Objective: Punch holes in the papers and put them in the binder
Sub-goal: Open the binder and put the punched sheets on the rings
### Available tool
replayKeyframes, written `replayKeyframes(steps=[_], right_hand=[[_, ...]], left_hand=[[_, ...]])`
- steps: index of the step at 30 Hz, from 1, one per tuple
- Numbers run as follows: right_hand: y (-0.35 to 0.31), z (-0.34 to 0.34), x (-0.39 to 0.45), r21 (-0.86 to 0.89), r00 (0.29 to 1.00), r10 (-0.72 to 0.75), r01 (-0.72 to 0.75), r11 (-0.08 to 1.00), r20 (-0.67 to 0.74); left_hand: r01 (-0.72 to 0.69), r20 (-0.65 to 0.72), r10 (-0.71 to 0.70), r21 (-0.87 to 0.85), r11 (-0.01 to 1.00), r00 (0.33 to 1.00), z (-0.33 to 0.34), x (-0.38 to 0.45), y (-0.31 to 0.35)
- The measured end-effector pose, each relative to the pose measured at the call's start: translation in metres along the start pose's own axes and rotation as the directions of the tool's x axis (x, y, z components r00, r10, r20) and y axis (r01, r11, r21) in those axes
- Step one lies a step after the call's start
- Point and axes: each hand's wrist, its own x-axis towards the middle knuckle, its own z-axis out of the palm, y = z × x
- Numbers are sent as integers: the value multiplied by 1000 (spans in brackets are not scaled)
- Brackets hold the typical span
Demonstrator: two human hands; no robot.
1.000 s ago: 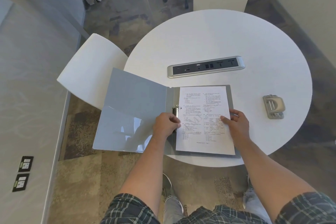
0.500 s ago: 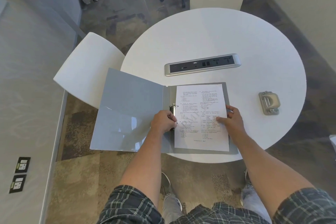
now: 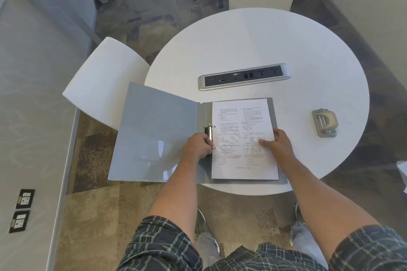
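Printed paper [image 3: 243, 138] lies lengthwise inside the open binder [image 3: 154, 134] on the counter [image 3: 264, 46], just right of the ring clip [image 3: 209, 133], which the left hand [image 3: 197, 146] pinches with closed fingers; right hand [image 3: 278, 146] presses flat, open, on the sheet.

Grey binder [image 3: 158, 132] lies open, flat at near edge of table [image 3: 253, 39], left cover overhanging. Printed paper [image 3: 242, 138] lies on binder's right half, beside metal rings [image 3: 209, 133]. Beige hole punch [image 3: 324, 123] sits right of binder, well apart.
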Motion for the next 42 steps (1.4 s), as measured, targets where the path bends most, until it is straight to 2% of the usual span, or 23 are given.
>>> replayKeyframes(steps=[5,9,11,12,13,14,16,19,21,22,25,30,35,38,42], right_hand=[[8,-5,2,-52,997,-59,57,997,-52],[15,0,0,-299,985,-140,103,949,-105],[14,12,-4,-535,960,-220,96,839,-173],[10,19,-9,-666,936,-280,69,743,-215],[6,27,-13,-755,909,-340,45,654,-241],[1,35,-17,-789,896,-380,57,612,-230],[-8,53,-21,-758,909,-405,194,623,-99],[-10,83,-23,-654,892,-382,441,615,242],[-7,96,-26,-629,855,-295,514,583,426],[-5,100,-28,-627,848,-249,517,582,468],[5,101,-27,-676,839,-181,525,517,513],[17,94,-22,-669,795,-179,589,454,579],[32,92,-17,-666,708,-113,698,264,697],[32,95,-17,-665,709,-115,696,271,696],[29,99,-19,-658,728,-127,670,343,674]], left_hand=[[-38,71,47,-133,990,996,-2,-4,-1],[-81,36,85,-103,991,996,0,-6,-6],[-102,-8,102,-64,993,995,4,-7,-7],[-111,-23,109,-52,993,994,6,-7,-7],[-116,-31,115,-45,992,993,8,-8,-7],[-119,-36,117,-43,992,992,9,-9,-6],[-125,-43,124,-40,991,991,9,-10,-6],[-122,-63,118,-66,990,991,6,-13,-8],[-117,-96,109,-74,990,989,3,-15,-12],[-117,-115,108,-72,991,987,2,-15,-14],[-111,-152,98,-75,991,983,0,-16,-21],[-48,-138,36,-83,995,990,2,-16,-27],[-40,-161,31,-50,998,986,4,-18,-24],[-19,-160,16,-19,1000,987,4,-19,-22],[3,-145,-8,-31,1000,989,4,-20,-20]])
